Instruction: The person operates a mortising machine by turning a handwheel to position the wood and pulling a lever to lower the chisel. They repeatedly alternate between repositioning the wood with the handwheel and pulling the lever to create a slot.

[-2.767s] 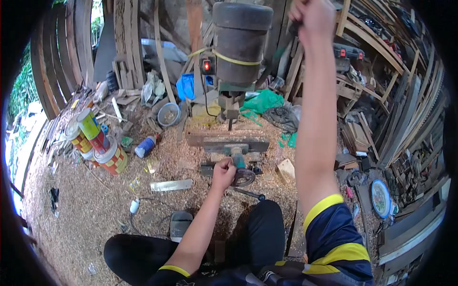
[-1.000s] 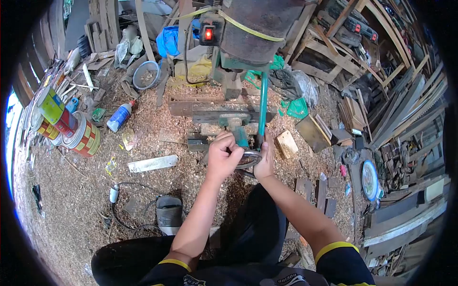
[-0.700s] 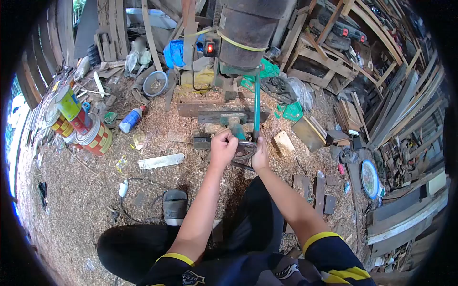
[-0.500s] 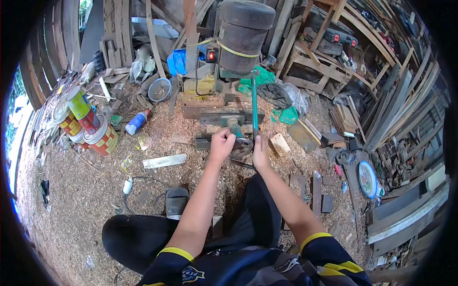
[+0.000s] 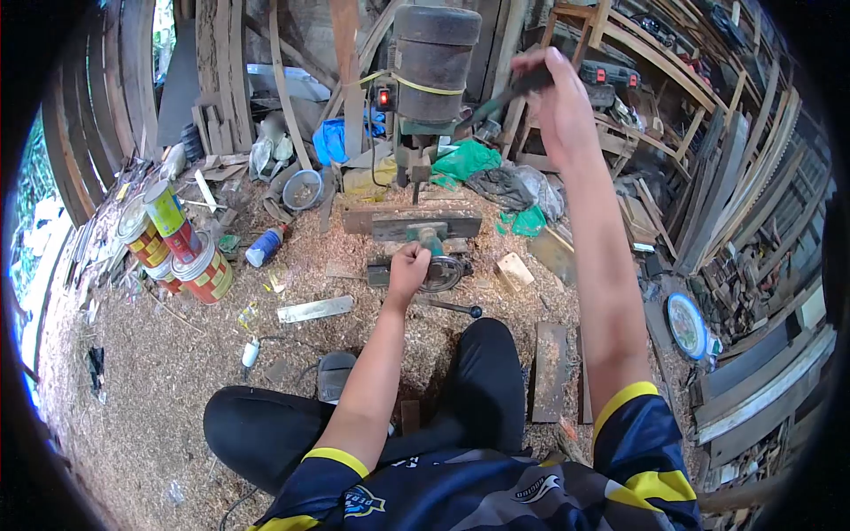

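Note:
A floor-standing boring machine with a rusty motor (image 5: 436,66) is in front of me, its red switch (image 5: 383,98) lit. My right hand (image 5: 565,111) is raised to the right of the motor, fingers curled round the dark grip of the green lever (image 5: 489,110). Low down, my left hand (image 5: 409,268) is closed at the left side of the metal handwheel (image 5: 445,273); what its fingers wrap is partly hidden. Behind the wheel is a long dark clamp bar or board (image 5: 425,227), with the bit (image 5: 416,188) above it.
Wood shavings cover the floor. Paint cans (image 5: 205,273) and a blue bottle (image 5: 265,246) stand or lie left, near a bucket (image 5: 299,189). A wood block (image 5: 514,271), a black-knobbed rod (image 5: 453,307) and a pale board (image 5: 315,309) lie near my legs. Timber (image 5: 744,190) is stacked right.
My right hand has moved up from beside the handwheel, and the lever has swung from hanging down to raised at the right. My left hand stays by the wheel. The view has shifted slightly.

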The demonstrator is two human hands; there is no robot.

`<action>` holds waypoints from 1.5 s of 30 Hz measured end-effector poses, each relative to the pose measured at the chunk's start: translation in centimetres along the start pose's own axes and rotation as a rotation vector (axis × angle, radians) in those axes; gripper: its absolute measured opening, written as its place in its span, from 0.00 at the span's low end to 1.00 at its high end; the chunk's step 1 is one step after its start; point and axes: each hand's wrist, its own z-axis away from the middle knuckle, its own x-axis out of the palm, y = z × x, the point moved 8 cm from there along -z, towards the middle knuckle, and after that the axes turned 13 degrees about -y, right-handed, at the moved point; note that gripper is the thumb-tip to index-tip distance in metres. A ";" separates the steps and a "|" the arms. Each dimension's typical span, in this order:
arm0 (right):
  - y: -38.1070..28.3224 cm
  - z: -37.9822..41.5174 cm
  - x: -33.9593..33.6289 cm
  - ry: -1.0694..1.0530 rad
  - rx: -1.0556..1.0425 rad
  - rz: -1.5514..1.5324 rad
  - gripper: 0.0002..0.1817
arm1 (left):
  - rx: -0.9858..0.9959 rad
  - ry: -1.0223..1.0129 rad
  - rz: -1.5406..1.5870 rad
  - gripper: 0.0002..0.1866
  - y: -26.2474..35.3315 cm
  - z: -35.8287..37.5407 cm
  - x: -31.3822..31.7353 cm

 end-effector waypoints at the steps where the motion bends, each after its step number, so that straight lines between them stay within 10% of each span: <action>1: -0.2 -0.9 -0.8 0.123 -0.092 0.030 0.20 | -0.008 -0.003 -0.003 0.16 0.2 0.1 0.0; 8: 3.0 -1.6 -1.6 0.049 -0.068 0.061 0.34 | -0.237 0.008 0.074 0.14 -0.3 0.9 0.2; 15: 24.7 17.5 -2.6 0.125 0.269 0.450 0.11 | -0.073 -0.017 -0.088 0.11 -0.1 0.4 -0.1; 20: 32.0 27.0 0.5 -0.124 0.618 0.866 0.18 | -0.063 -0.022 -0.074 0.11 0.0 0.3 0.0; 22: 36.0 29.4 2.4 -0.539 0.828 0.943 0.23 | -0.054 -0.014 -0.073 0.11 -0.1 0.3 -0.1; 34: 34.0 28.1 6.4 -0.781 1.285 1.204 0.26 | -0.044 -0.025 -0.054 0.12 0.1 0.3 -0.1; 45: 33.4 27.7 6.8 -0.782 1.227 1.187 0.21 | -0.075 0.015 0.017 0.13 0.2 0.6 -0.3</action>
